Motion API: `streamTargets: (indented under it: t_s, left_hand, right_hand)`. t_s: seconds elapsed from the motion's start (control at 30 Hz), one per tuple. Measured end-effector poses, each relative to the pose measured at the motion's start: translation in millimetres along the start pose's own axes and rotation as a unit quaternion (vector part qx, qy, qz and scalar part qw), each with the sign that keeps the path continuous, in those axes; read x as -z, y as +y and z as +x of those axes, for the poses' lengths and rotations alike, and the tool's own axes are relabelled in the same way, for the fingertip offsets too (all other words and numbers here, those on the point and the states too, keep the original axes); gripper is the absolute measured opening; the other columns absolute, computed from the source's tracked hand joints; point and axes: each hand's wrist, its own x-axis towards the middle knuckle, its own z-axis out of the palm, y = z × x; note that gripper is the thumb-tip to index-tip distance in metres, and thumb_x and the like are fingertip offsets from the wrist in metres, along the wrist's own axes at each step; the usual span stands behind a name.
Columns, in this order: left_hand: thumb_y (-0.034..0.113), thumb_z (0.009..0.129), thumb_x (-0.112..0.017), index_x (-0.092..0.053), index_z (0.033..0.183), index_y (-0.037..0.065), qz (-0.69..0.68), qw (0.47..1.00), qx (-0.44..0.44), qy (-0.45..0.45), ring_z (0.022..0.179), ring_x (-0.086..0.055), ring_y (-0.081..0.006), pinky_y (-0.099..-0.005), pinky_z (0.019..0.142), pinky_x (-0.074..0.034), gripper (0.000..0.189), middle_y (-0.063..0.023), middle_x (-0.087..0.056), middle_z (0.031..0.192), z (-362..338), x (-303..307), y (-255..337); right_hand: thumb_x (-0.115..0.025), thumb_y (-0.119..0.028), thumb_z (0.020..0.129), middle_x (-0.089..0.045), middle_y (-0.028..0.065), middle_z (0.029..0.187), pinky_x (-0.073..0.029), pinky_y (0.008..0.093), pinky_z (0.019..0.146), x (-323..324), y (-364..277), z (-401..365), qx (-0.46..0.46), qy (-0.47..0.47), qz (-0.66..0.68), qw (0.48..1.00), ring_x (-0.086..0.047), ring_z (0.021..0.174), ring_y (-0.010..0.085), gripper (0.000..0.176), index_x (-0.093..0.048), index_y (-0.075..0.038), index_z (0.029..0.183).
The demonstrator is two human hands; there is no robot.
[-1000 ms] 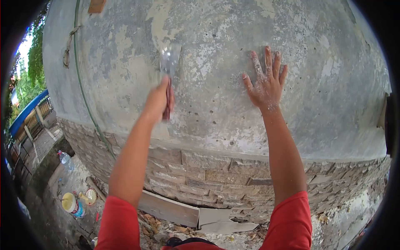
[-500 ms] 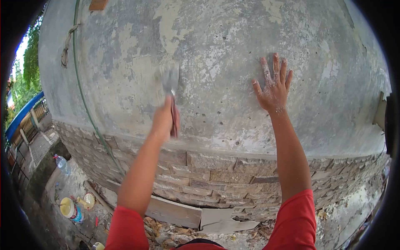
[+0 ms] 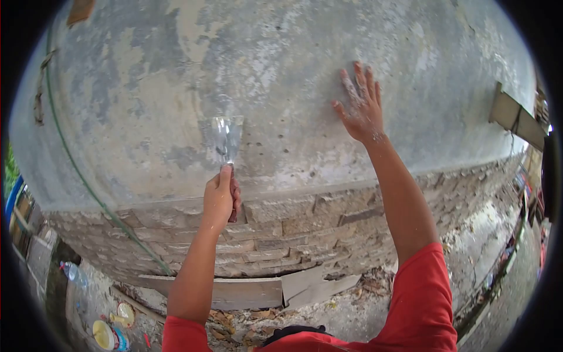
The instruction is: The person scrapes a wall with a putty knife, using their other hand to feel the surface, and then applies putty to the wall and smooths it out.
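My left hand (image 3: 220, 198) is wrapped round the reddish handle of a putty knife (image 3: 227, 139), thumb along the top of the grip. Its wide metal blade points up and lies close against the grey wall (image 3: 281, 88), which is patchy with old paint and dotted with small holes. Farther right and higher, my right hand (image 3: 365, 111) rests on the wall with its fingers stretched out and apart. White dust covers its fingers and wrist.
Rough stone cladding (image 3: 287, 229) runs along the wall's foot, with broken boards (image 3: 246, 292) leaning below. A green hose (image 3: 73, 158) hangs at the left. On the ground there stand a paint bucket (image 3: 104, 335) and a plastic bottle (image 3: 75, 274). A board (image 3: 516, 117) juts out at the right.
The putty knife has come down the wall in my left hand. My right hand stays spread on the wall. The whole view has turned towards the right.
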Motion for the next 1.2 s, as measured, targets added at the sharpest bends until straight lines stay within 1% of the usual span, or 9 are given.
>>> streamTargets:
  t_s: [0.13,0.27,0.5,0.73,0.8,0.9,1.03,1.1,1.2]
  left_hand:
    - [0.051,0.098,-0.044,-0.048,0.076,0.006,-0.018,0.999,-0.004,-0.037,0.041,-0.045,-0.011,-0.0255,0.039,-0.039,0.05,-0.0017,-0.047,0.056,-18,-22,27]
    - [0.048,0.098,-0.044,-0.049,0.075,0.006,-0.007,0.997,0.007,-0.073,0.041,-0.045,-0.0102,-0.0257,0.04,-0.039,0.048,-0.0017,-0.049,0.056,-22,-56,36]
    - [0.042,0.1,-0.043,-0.05,0.079,0.006,-0.034,0.993,-0.014,-0.109,0.043,-0.047,-0.0108,-0.0263,0.041,-0.039,0.043,-0.0022,-0.05,0.057,-16,-135,-3]
    - [0.039,0.101,-0.04,-0.049,0.08,0.004,-0.032,0.998,-0.009,-0.062,0.043,-0.049,-0.0122,-0.0282,0.042,-0.04,0.042,-0.0031,-0.051,0.058,-17,-226,-49]
    - [0.04,0.101,-0.039,-0.049,0.079,0.004,0.02,0.999,0.009,-0.039,0.044,-0.05,-0.0136,-0.0295,0.043,-0.04,0.043,-0.004,-0.052,0.057,-13,-247,-63]
    - [0.042,0.101,-0.039,-0.049,0.076,0.004,0.088,0.995,-0.036,0.006,0.043,-0.05,-0.0143,-0.03,0.043,-0.04,0.046,-0.0042,-0.051,0.055,6,-274,-11]
    - [0.047,0.1,-0.039,-0.05,0.072,0.004,0.063,0.996,-0.071,-0.006,0.042,-0.049,-0.0138,-0.0291,0.043,-0.041,0.052,-0.0039,-0.05,0.054,40,-302,61]
    - [0.05,0.099,-0.039,-0.051,0.07,0.005,0.042,0.997,-0.072,-0.003,0.043,-0.049,-0.0132,-0.0284,0.043,-0.042,0.055,-0.0038,-0.051,0.055,36,-313,55]
    - [0.054,0.097,-0.042,-0.049,0.074,0.005,0.037,0.999,-0.023,0.011,0.043,-0.049,-0.0129,-0.0279,0.044,-0.042,0.054,-0.0032,-0.05,0.058,14,-324,2]
  right_hand:
    - [-0.058,-0.043,0.089,-0.019,0.0033,0.157,-0.02,0.0476,0.116,22,14,-1,0.02,-0.054,0.002,0.998,-0.017,0.144,0.0276,0.065,-0.034,-0.026,0.147]
    - [-0.056,-0.043,0.09,-0.018,0.0031,0.157,-0.02,0.0451,0.117,27,41,-15,-0.025,-0.054,0.025,0.998,-0.017,0.144,0.0274,0.065,-0.031,-0.026,0.148]
    - [-0.055,-0.042,0.091,-0.015,0.0056,0.158,-0.02,0.0443,0.117,26,119,-39,-0.074,-0.046,-0.003,0.996,-0.016,0.144,0.0289,0.068,-0.028,-0.019,0.149]
    - [-0.054,-0.043,0.09,-0.014,0.0069,0.158,-0.013,0.0487,0.117,7,210,-50,-0.046,0.034,-0.02,0.998,-0.013,0.145,0.0311,0.068,-0.03,-0.016,0.148]
    - [-0.053,-0.046,0.09,-0.015,0.007,0.158,-0.01,0.0503,0.116,-4,227,-54,-0.023,0.041,-0.01,0.999,-0.012,0.145,0.0317,0.069,-0.031,-0.017,0.148]
    - [-0.052,-0.051,0.088,-0.016,0.0071,0.158,-0.007,0.0533,0.116,-15,235,-56,-0.007,0.071,0.006,0.997,-0.011,0.146,0.0323,0.071,-0.033,-0.017,0.147]
    - [-0.057,-0.052,0.084,-0.019,0.007,0.157,-0.006,0.0547,0.115,-19,235,-55,-0.012,0.08,0.027,0.996,-0.011,0.146,0.0316,0.073,-0.037,-0.019,0.146]
    - [-0.059,-0.051,0.083,-0.02,0.0066,0.157,-0.006,0.0547,0.115,-16,234,-56,-0.014,0.073,0.046,0.996,-0.012,0.146,0.0315,0.073,-0.038,-0.02,0.146]
    - [-0.058,-0.05,0.085,-0.019,0.0064,0.158,-0.007,0.0552,0.115,-14,236,-55,-0.009,0.074,0.06,0.995,-0.012,0.146,0.0323,0.072,-0.037,-0.02,0.146]
